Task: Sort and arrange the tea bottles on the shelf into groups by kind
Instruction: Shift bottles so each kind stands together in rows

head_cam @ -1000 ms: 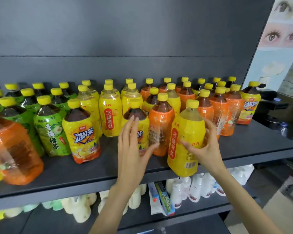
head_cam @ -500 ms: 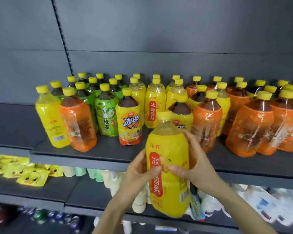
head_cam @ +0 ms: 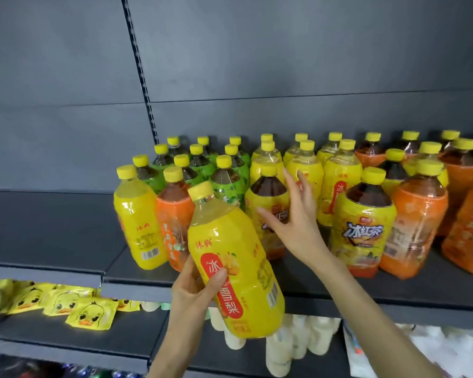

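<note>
**Dark shelf, one yellow bottle off it**

Matte grey shelving is filling the view. The left hand is curling round the lower body of the yellow bottle, thumb lying across its red label. It is holding the bottle tilted in the air, near of the shelf edge.

The right hand is holding nothing. Its fingers are lying straight and splayed against the front of a dark-tea bottle; whether they are touching it cannot be told.

The yellow bottle is looking full, so probably heavy for one hand. Its glossy film sleeve is likely slick and its thin plastic wall likely to give under a squeeze. A grip round the ridged middle, with the other hand under the base, seems safest.

Around it, rounded bottles with ribbed yellow caps are standing packed: green bottles far left, an orange bottle and another yellow one near left, and more yellow ones behind the right hand.
</note>
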`<state>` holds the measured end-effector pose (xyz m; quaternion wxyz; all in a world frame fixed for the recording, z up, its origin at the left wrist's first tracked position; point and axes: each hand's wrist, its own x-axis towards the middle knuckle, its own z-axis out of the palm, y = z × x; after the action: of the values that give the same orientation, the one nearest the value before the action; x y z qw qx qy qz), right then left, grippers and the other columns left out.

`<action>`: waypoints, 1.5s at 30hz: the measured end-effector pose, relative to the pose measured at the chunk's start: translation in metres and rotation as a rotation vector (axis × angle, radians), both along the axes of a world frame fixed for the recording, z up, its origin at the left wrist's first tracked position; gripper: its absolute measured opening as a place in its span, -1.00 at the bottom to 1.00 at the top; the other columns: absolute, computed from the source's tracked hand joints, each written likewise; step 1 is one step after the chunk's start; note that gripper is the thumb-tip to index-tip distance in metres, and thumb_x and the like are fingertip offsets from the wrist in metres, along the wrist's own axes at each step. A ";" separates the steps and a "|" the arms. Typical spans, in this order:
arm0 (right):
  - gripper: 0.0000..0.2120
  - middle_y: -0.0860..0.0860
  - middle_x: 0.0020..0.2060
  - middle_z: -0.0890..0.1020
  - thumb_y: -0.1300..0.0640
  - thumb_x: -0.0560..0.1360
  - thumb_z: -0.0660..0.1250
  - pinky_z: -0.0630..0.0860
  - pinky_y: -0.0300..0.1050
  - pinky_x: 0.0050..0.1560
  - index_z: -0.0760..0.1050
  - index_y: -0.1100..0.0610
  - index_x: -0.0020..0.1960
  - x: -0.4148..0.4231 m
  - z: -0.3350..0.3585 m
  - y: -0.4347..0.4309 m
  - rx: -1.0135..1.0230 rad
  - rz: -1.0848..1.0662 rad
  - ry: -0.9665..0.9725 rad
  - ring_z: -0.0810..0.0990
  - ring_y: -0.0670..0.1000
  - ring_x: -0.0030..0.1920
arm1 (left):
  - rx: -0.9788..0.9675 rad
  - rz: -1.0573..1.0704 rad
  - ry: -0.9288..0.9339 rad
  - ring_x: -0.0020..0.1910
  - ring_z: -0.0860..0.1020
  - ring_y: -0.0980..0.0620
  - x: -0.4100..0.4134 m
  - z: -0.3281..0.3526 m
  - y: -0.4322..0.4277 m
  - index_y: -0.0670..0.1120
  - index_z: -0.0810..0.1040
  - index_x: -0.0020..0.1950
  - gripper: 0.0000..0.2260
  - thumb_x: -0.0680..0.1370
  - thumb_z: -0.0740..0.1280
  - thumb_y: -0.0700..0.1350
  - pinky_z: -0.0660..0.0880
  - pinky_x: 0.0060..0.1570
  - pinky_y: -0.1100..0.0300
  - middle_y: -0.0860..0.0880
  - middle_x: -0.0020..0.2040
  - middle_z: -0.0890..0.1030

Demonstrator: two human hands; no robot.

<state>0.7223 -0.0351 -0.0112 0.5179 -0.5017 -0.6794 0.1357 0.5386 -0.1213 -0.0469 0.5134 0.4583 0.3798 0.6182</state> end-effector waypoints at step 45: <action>-0.07 -0.43 0.31 0.17 -0.21 0.23 0.46 0.31 -0.32 0.21 -0.02 -0.38 0.43 0.085 -0.046 -0.084 -0.008 -0.245 0.086 0.20 -0.36 0.35 | 0.531 0.375 0.791 0.42 0.23 -0.19 0.129 -0.028 0.114 -0.14 0.05 0.53 -0.36 0.55 0.31 -0.23 0.28 0.27 0.14 -0.25 0.43 0.19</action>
<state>0.8071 -0.1193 -0.0568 0.5575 -0.5767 -0.5895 0.0954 0.6671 -0.0074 -0.0753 0.0764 0.6959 0.4506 0.5539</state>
